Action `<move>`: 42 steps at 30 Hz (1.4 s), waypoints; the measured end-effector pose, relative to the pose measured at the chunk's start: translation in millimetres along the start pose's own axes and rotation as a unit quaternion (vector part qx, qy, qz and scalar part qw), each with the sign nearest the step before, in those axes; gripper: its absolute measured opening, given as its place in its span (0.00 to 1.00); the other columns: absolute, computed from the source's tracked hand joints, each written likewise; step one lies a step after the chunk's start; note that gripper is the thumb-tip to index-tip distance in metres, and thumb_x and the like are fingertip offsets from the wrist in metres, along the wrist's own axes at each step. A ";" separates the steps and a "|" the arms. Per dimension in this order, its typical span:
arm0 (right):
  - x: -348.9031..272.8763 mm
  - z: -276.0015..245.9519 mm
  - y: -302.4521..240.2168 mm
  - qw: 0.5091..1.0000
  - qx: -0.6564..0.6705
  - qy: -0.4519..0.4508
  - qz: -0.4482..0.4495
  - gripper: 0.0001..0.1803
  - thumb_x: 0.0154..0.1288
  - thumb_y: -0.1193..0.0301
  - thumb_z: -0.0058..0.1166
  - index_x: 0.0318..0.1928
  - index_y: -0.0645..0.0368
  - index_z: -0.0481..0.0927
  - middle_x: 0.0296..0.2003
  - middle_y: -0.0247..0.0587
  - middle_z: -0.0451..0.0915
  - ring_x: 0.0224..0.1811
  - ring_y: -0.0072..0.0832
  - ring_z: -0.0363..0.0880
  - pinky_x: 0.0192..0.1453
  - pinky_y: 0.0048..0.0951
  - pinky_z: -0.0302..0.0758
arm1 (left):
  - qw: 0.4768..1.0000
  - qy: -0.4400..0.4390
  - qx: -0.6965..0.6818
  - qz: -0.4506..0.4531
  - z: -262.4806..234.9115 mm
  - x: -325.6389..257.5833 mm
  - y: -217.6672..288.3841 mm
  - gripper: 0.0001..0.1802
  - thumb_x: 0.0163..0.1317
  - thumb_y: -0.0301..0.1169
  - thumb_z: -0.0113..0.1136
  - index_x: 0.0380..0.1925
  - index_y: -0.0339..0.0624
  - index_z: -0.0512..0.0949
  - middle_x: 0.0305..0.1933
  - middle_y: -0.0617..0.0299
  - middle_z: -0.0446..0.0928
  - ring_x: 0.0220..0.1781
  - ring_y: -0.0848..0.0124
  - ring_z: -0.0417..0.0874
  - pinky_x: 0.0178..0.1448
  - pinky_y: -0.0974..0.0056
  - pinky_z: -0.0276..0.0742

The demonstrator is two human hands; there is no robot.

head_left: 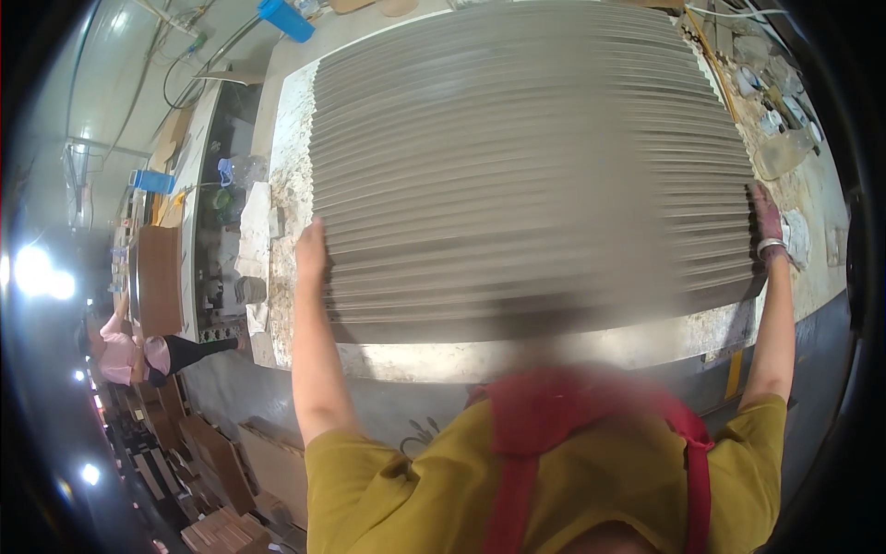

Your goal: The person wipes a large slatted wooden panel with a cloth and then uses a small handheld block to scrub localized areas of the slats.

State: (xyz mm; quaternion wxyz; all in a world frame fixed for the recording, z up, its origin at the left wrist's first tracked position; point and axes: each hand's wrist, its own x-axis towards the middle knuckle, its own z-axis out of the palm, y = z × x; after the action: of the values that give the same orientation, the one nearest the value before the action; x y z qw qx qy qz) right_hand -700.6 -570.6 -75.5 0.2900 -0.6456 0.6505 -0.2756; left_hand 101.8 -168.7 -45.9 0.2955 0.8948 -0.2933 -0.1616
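Held between two hands — one ridged grey panel

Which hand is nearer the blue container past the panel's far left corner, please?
Left. The left hand is at the panel's left edge, the container's side; the right hand is opposite.

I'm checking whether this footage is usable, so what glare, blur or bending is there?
In the head view, lamps at far left glare white; a hazy smear blurs the panel right of centre, while the left hand and right hand look clearer; the panel's ridges bow, and the picture's corners go dark.
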 end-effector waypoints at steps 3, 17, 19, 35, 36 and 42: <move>-13.1 8.6 -42.3 0.992 -0.081 0.007 0.096 0.29 0.62 0.50 0.53 0.56 0.57 0.75 0.35 0.39 0.80 0.33 0.26 0.75 0.38 0.28 0.70 | 0.990 0.076 0.117 -0.012 5.8 -17.6 18.1 0.35 0.62 0.55 0.50 0.42 0.26 0.76 0.38 0.35 0.78 0.44 0.43 0.79 0.50 0.53 0.72; 45.1 27.3 -18.7 0.959 -0.273 -0.035 0.070 0.41 0.64 0.39 0.39 0.64 0.60 0.64 0.58 0.51 0.72 0.62 0.43 0.69 0.63 0.35 0.63 | 0.970 0.091 0.216 -0.066 11.7 -18.0 52.0 0.31 0.67 0.53 0.39 0.45 0.34 0.77 0.40 0.37 0.78 0.47 0.42 0.76 0.53 0.48 0.69; 44.2 19.9 1.7 0.969 -0.244 -0.012 0.037 0.40 0.64 0.41 0.41 0.65 0.58 0.62 0.57 0.52 0.73 0.61 0.44 0.69 0.62 0.36 0.64 | 0.969 0.083 0.226 -0.057 11.2 -17.3 53.3 0.31 0.67 0.53 0.40 0.45 0.34 0.77 0.40 0.37 0.78 0.47 0.42 0.77 0.53 0.48 0.69; 146.9 11.9 28.6 0.994 -0.103 0.039 0.021 0.41 0.62 0.42 0.47 0.64 0.63 0.64 0.55 0.50 0.74 0.57 0.37 0.72 0.61 0.32 0.65 | 0.986 0.075 0.148 -0.018 20.0 108.8 73.1 0.39 0.61 0.61 0.45 0.51 0.32 0.73 0.48 0.38 0.77 0.55 0.47 0.75 0.59 0.52 0.67; 155.6 20.3 19.1 0.994 -0.096 0.042 0.021 0.41 0.62 0.42 0.47 0.64 0.63 0.64 0.55 0.50 0.74 0.57 0.37 0.72 0.61 0.32 0.65 | 0.989 0.095 0.109 0.009 17.6 121.5 67.7 0.39 0.62 0.60 0.44 0.53 0.31 0.71 0.49 0.37 0.76 0.56 0.47 0.75 0.60 0.52 0.67; 137.3 80.9 -71.7 0.985 -0.162 0.056 0.038 0.37 0.57 0.41 0.51 0.51 0.61 0.76 0.34 0.47 0.82 0.37 0.35 0.80 0.43 0.36 0.74 | 0.970 0.126 0.205 -0.026 39.0 137.6 104.4 0.44 0.56 0.60 0.53 0.52 0.25 0.69 0.47 0.34 0.76 0.53 0.45 0.76 0.57 0.52 0.70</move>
State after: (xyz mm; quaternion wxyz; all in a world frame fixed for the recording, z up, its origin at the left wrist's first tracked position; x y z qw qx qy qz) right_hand -592.3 -707.6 -80.9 0.1553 -0.6422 0.7259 -0.1911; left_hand 145.7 -339.2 -26.9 0.1361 0.9566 -0.2574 0.0080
